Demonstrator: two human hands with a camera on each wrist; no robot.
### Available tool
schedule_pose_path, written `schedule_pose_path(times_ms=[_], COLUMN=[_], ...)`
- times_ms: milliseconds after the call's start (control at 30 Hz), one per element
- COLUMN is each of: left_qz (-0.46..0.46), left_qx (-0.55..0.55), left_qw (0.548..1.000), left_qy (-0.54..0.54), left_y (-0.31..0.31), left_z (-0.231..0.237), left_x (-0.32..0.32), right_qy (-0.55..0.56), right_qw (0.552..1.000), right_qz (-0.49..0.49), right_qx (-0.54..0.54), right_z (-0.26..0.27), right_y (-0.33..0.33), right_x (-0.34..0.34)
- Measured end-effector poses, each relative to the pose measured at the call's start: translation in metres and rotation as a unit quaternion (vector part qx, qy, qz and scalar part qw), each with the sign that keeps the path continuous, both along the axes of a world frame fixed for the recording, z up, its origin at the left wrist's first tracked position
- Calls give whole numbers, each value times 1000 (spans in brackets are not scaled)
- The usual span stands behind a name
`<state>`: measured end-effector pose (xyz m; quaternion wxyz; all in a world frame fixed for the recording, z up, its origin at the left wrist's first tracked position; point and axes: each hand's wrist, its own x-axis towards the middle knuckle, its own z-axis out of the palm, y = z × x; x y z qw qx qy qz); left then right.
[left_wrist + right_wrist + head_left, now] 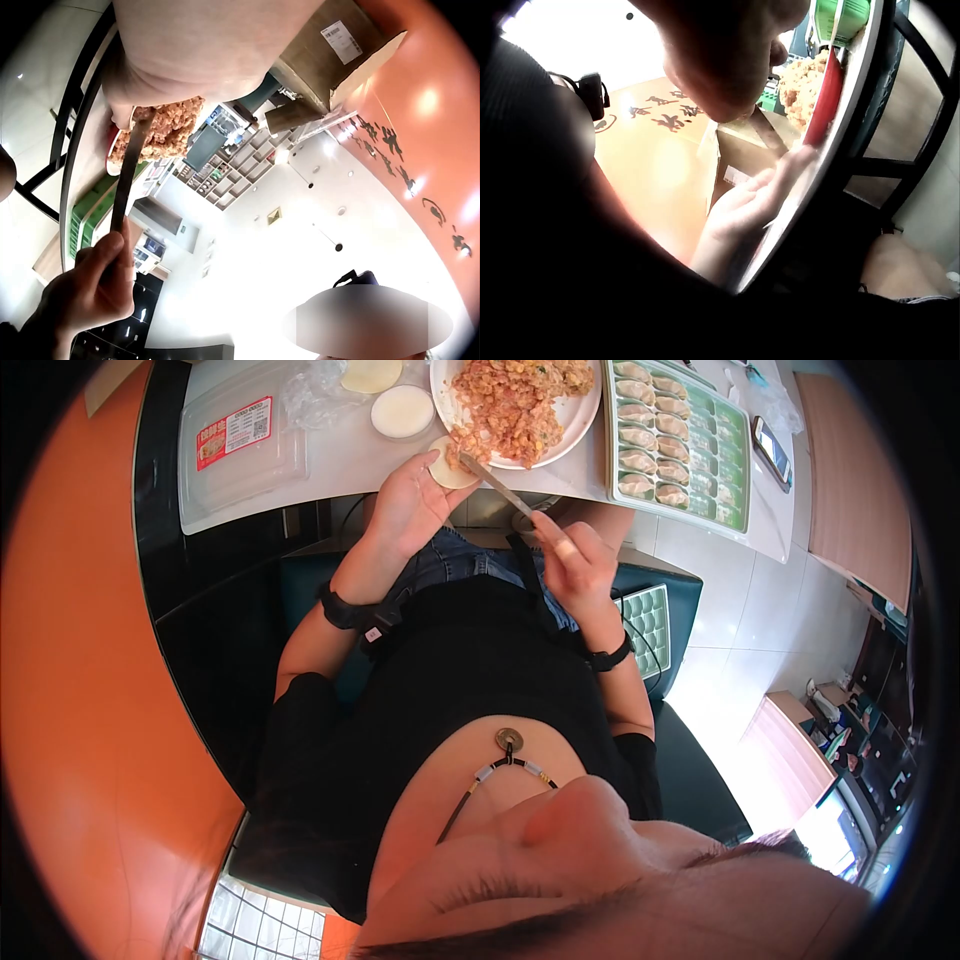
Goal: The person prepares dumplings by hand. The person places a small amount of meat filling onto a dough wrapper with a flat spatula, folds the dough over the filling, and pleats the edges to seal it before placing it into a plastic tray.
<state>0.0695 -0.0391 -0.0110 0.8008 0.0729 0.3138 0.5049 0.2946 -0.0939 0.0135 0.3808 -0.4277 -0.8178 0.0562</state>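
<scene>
My left hand (408, 508) holds a round dumpling wrapper (447, 477) palm up at the table's front edge, thumb at its rim. A dab of meat filling sits on the wrapper's upper part. My right hand (580, 560) grips a flat, narrow metal spreader (500, 487), its tip down on the filling over the wrapper. Just behind stands a white plate (577, 442) with a heap of minced meat filling (510, 405). In the left wrist view the spreader (130, 169) crosses in front of the heap. The right wrist view shows the left hand (742, 210) beside the plate's red outer side (826, 101).
A stack of round wrappers (402, 412) lies left of the plate, near a clear plastic lid (240, 470) with a label. On the right are a green compartment tray (735, 470) with rows of folded dumplings (637, 437) and a phone (771, 454). Another tray (652, 625) lies on the seat.
</scene>
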Motion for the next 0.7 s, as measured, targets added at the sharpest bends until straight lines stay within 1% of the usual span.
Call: schedule_pose_path(times_ms=[67, 100, 167, 200, 233, 333, 433, 467, 533, 567, 633, 700], left_qz=[0, -4, -9, -7, -5, 1, 0, 1, 3, 3, 4, 3], left_qx=[-9, -5, -3, -7, -10, -12, -3, -3, 3, 2, 6, -1], left_qw=[1000, 1000, 1000, 1000, 1000, 1000, 1000, 1000, 1000, 1000, 1000, 1000], left_qy=[-3, -4, -5, -3, -1, 3, -3, -3, 3, 2, 2, 0], left_y=[0, 0, -1, -1, -1, -2, -2, -2, -3, -4, -3, -3], left_z=[0, 1, 1, 1, 1, -2, -5, -2, 4, 4, 5, 3], left_x=[0, 0, 0, 0, 0, 0, -1, -1, 1, 1, 1, 0], right_qy=[54, 54, 97, 106, 107, 95, 72, 71, 119, 119, 57, 52], right_qw=[995, 995, 974, 970, 970, 988, 994, 994, 988, 988, 991, 989], right_qz=[-76, -75, -132, -122, -122, -56, -36, -35, -62, -63, -64, -79], right_qx=[-42, -43, -157, -179, -179, -103, -75, -75, -73, -74, -107, -116], right_z=[1, 1, 2, 3, 3, 2, 0, -1, -2, 0, 4, 1], right_y=[-7, -7, -8, -10, -10, -8, -5, -1, 9, 14, 26, 29], right_x=[6, 6, 1, -3, -7, -11, -1, -1, 0, -1, -5, -6])
